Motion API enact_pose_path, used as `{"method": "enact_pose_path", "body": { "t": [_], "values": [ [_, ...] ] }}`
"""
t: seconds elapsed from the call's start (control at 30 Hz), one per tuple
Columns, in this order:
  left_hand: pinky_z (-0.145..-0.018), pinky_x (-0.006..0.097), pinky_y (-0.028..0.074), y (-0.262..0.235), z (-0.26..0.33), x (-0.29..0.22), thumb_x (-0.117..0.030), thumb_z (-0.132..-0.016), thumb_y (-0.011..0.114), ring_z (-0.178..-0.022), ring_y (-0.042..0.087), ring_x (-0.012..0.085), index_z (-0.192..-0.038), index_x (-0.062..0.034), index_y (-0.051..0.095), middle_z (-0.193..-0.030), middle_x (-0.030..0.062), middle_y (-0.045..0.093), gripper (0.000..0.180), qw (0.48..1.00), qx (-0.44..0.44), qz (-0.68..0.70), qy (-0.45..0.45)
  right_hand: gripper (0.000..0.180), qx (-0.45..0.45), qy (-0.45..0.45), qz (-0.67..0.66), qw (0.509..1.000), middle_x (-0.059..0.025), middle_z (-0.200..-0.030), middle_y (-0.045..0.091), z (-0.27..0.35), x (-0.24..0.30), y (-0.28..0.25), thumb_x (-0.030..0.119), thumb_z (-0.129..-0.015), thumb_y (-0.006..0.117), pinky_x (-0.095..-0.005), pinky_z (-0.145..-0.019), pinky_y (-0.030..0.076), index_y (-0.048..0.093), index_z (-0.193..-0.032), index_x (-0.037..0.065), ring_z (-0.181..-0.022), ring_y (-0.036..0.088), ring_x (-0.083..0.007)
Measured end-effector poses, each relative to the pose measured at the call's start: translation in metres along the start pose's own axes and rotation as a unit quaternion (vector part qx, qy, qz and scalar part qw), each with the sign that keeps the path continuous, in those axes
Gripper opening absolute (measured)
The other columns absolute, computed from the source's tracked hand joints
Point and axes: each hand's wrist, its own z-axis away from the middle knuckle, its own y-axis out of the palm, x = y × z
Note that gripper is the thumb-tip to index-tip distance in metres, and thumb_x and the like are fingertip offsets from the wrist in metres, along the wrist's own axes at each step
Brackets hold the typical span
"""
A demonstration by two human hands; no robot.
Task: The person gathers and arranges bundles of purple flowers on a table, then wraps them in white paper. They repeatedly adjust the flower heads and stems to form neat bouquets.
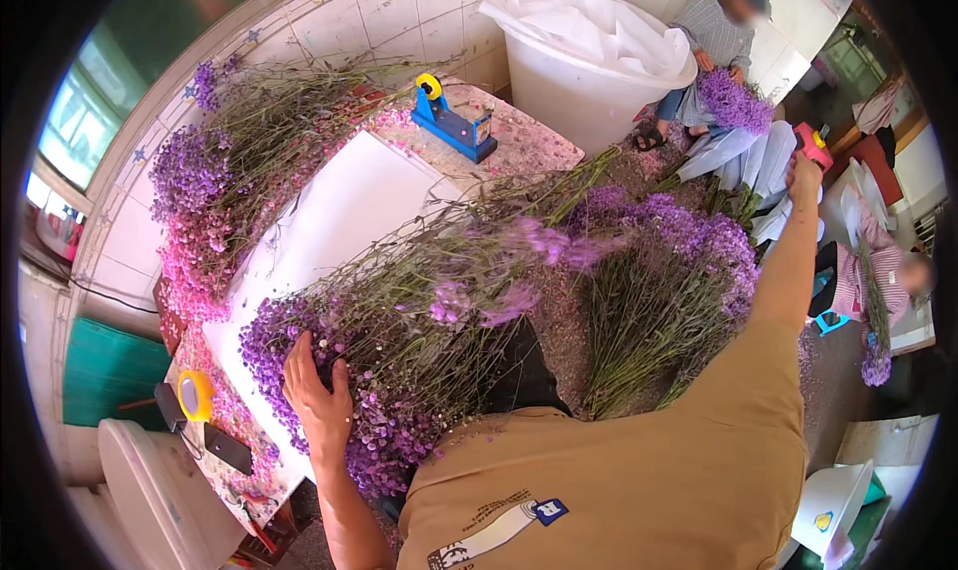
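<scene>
Tub (584, 96) by bench (544, 153) corner: held white sheeting (599, 19) (rumpled) | left hand (320, 395): lay loosely spread on flowers (267, 338) | right hand (803, 178): couldn't tell

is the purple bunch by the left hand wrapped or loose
Loose: the purple bunch lies partly over the white sheet, and no paper shows around its stems or the blooms by the left hand.

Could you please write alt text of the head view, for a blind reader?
A person's left hand touches a long-stemmed bunch of purple flowers over white paper, while the right hand reaches to the upper right. A blue tape dispenser stands on the table.
</scene>
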Motion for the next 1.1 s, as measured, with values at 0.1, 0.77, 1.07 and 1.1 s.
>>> {"method": "enact_pose_path", "body": {
  "t": [0.1, 0.77, 1.07, 1.1],
  "values": [
    [-0.114, 0.053, 0.035, 0.006, -0.001, 0.008, -0.014, -0.094, 0.069, -0.137, 0.050, 0.0394, -0.150, -0.0021, 0.049, -0.146, 0.0188, 0.057, 0.061, 1.000, -0.001, 0.003, 0.028, 0.020, -0.176, -0.076, 0.236, 0.953, -0.0052, -0.063, 0.060, 0.036, -0.008, -0.038, 0.022, -0.094, 0.064, -0.0398, -0.041, 0.039, 0.070, -0.089, 0.005, -0.046, 0.054, -0.0210],
    [-0.117, 0.051, 0.038, -0.007, -0.014, 0.008, -0.011, -0.095, 0.067, -0.133, 0.052, 0.0427, -0.147, 0.0033, 0.051, -0.144, 0.0249, 0.056, 0.057, 0.994, 0.041, 0.101, -0.025, 0.017, 0.417, 0.074, 0.117, 0.898, -0.0060, -0.070, 0.070, 0.385, -0.101, 0.302, 0.012, -0.094, 0.067, -0.0310, -0.045, 0.036, 0.071, -0.081, 0.002, -0.049, 0.049, -0.0114],
    [-0.121, 0.054, 0.031, -0.055, -0.076, -0.145, -0.014, -0.096, 0.067, -0.146, 0.044, 0.0423, -0.150, -0.0020, 0.052, -0.151, 0.0245, 0.053, 0.056, 0.970, -0.035, -0.002, 0.241, 0.018, 0.297, -0.296, 0.323, 0.848, -0.0250, -0.090, 0.068, 0.385, -0.116, 0.305, 0.020, -0.090, 0.061, -0.0552, -0.075, 0.051, 0.068, -0.091, 0.004, -0.090, 0.065, -0.0478],
    [-0.122, 0.057, 0.029, -0.035, -0.091, -0.152, -0.022, -0.098, 0.069, -0.147, 0.041, 0.0441, -0.151, -0.0027, 0.050, -0.152, 0.0262, 0.051, 0.059, 0.963, 0.004, -0.021, 0.268, 0.017, 0.298, -0.294, 0.354, 0.836, -0.0234, -0.089, 0.069, 0.379, -0.109, 0.295, 0.020, -0.091, 0.063, -0.0540, -0.075, 0.051, 0.069, -0.096, 0.005, -0.089, 0.067, -0.0459]
  ]
}}
